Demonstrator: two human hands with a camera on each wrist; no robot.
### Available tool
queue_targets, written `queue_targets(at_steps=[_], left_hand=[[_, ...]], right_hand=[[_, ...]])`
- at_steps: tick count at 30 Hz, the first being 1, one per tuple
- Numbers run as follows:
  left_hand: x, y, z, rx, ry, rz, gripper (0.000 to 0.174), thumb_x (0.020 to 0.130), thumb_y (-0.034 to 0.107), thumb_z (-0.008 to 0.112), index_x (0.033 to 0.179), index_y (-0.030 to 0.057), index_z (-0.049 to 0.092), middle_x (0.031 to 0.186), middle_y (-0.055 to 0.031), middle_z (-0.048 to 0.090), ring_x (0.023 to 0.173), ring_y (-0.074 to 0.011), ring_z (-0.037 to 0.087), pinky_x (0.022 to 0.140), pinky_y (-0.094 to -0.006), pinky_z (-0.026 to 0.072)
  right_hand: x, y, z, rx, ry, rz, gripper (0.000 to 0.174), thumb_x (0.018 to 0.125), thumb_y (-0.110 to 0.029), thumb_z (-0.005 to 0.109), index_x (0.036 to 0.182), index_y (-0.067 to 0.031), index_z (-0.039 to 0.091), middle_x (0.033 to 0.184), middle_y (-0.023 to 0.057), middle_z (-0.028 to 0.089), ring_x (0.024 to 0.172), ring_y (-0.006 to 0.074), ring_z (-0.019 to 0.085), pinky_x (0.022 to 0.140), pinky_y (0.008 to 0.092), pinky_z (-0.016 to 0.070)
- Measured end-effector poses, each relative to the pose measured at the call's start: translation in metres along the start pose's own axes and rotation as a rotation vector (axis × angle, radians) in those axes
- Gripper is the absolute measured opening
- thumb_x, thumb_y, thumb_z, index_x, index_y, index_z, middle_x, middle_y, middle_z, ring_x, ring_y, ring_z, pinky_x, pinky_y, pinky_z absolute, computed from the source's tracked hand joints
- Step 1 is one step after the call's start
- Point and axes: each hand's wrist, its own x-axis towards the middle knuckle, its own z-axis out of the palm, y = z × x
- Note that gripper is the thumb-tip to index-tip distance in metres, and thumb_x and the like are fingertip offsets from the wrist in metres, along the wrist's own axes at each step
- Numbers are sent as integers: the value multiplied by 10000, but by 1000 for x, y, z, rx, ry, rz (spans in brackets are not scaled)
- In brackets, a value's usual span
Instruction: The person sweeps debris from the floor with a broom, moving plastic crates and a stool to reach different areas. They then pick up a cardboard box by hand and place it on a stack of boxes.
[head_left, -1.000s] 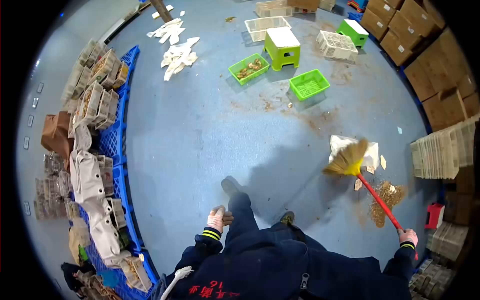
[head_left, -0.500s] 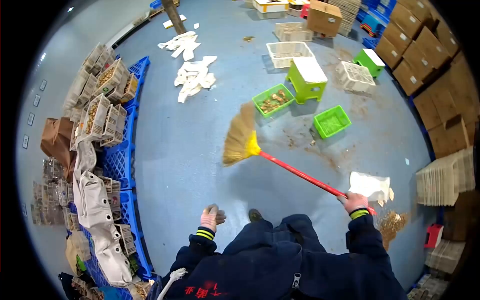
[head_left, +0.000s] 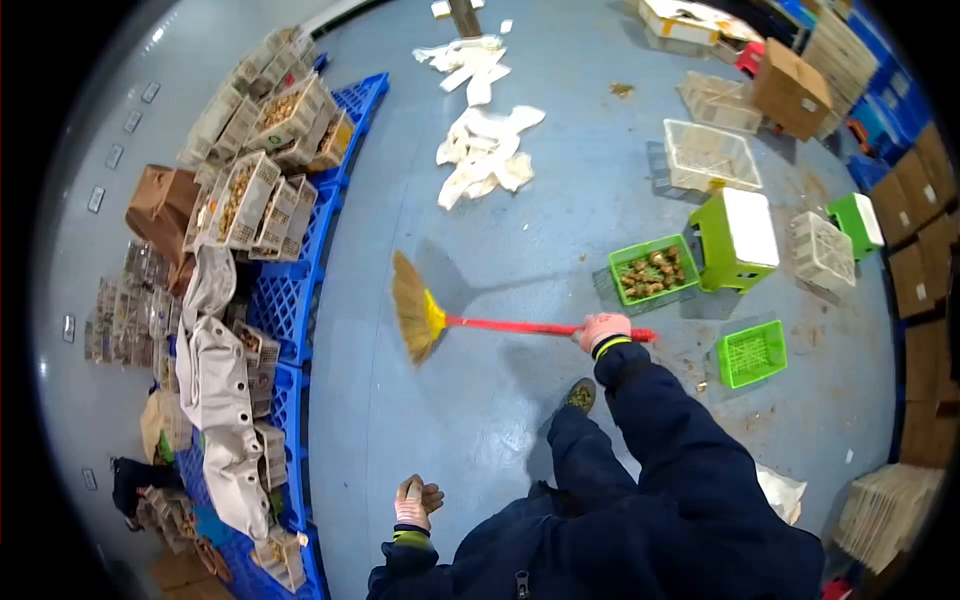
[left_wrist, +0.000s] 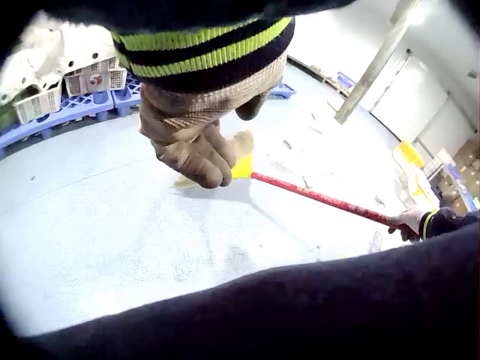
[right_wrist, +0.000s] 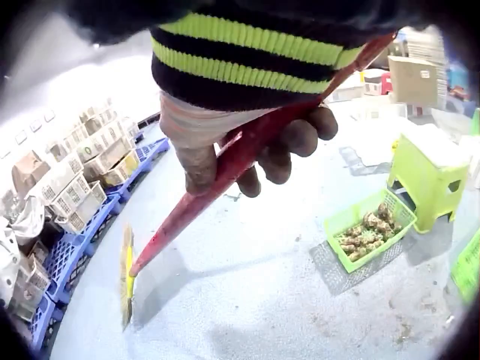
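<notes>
My gloved right hand (head_left: 604,328) grips the red broom handle (head_left: 515,326) near its end. In the right wrist view, the fingers of the right hand (right_wrist: 251,146) curl round the red handle (right_wrist: 180,217). The handle lies nearly level across the head view, with the yellow-collared bristle head (head_left: 415,308) to the left over the blue floor. My left hand (head_left: 416,502), also gloved, hangs below the broom, touching nothing. Seen in the left wrist view, the left hand (left_wrist: 196,139) has loosely bent fingers and holds nothing.
Blue pallets (head_left: 290,300) with crates and a grey cover (head_left: 215,375) run along the left. White cloths (head_left: 485,155) lie on the floor ahead. To the right are a green basket of brown pieces (head_left: 652,272), another green basket (head_left: 752,355) and a green stool (head_left: 735,242).
The broom has swung from the right side across to the left, with my right hand moving inward. The view has turned rightward, and the left hand sits lower in it.
</notes>
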Motion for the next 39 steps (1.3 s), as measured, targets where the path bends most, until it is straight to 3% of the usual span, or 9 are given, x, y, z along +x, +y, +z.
queue_targets(at_steps=[8, 12, 13, 14, 17, 22, 27, 35, 39], left_hand=[[6, 21, 47, 102, -114, -230, 535, 854, 351, 548, 1212, -14, 390, 942, -231, 590, 792, -347, 623, 684, -433, 533], [19, 42, 67, 120, -181, -138, 608, 843, 402, 554, 1246, -6, 354, 986, -229, 577, 823, -339, 613, 715, -460, 518], [25, 46, 71, 123, -216, -131, 576, 845, 400, 556, 1221, 4, 373, 948, -211, 588, 787, -322, 620, 691, -442, 525], [35, 49, 71, 130, -254, -126, 544, 847, 397, 559, 1196, 15, 393, 910, -192, 599, 751, -304, 627, 667, -424, 532], [63, 53, 77, 187, -368, -12, 565, 841, 443, 566, 1185, 18, 423, 877, -166, 611, 705, -266, 629, 608, -377, 532], [83, 85, 104, 443, -613, 18, 528, 857, 369, 517, 1198, -8, 375, 869, -177, 583, 682, -258, 607, 594, -352, 525], [76, 70, 118, 542, -731, -14, 542, 844, 363, 526, 1194, -24, 378, 931, -234, 573, 745, -310, 617, 612, -376, 534], [16, -7, 204, 661, -816, -3, 685, 843, 390, 543, 1320, -18, 270, 1074, -291, 535, 891, -404, 592, 746, -492, 501], [-58, -51, 286, 712, -775, -41, 523, 825, 373, 574, 1176, 22, 409, 825, -170, 592, 683, -272, 613, 608, -387, 527]], right_hand=[[60, 100, 35, 293, -145, 426, 514, 818, -507, 511, 1040, -60, 632, 1095, 169, 603, 1060, 295, 559, 884, 396, 443], [4, 180, 161, 463, -243, 484, 316, 848, -348, 496, 883, -89, 675, 879, 168, 657, 822, 299, 643, 706, 408, 511], [-24, 193, 187, 243, -246, 294, 294, 862, -304, 483, 863, -80, 673, 776, 151, 663, 673, 279, 655, 620, 383, 522], [-54, 196, 198, 403, -299, 435, 302, 857, -316, 485, 855, -78, 670, 724, 146, 656, 605, 250, 650, 585, 370, 519], [-150, 192, 211, 694, -402, 678, 446, 843, -455, 491, 959, -58, 656, 834, 150, 668, 776, 265, 664, 714, 384, 515], [-340, 180, 231, 419, -466, 942, 621, 797, -601, 471, 1145, -102, 594, 1218, 145, 544, 1140, 289, 513, 941, 387, 417], [-443, 209, 214, 349, -429, 1180, 622, 764, -596, 521, 1064, -64, 633, 1115, 143, 608, 1058, 278, 575, 884, 381, 458], [-565, 368, 283, 453, -375, 1437, 649, 720, -586, 571, 1094, -58, 617, 1151, 187, 574, 1098, 280, 543, 912, 362, 436], [-637, 427, 275, 583, -416, 1569, 648, 687, -551, 627, 1089, -43, 617, 1166, 192, 564, 1101, 287, 541, 922, 363, 431]])
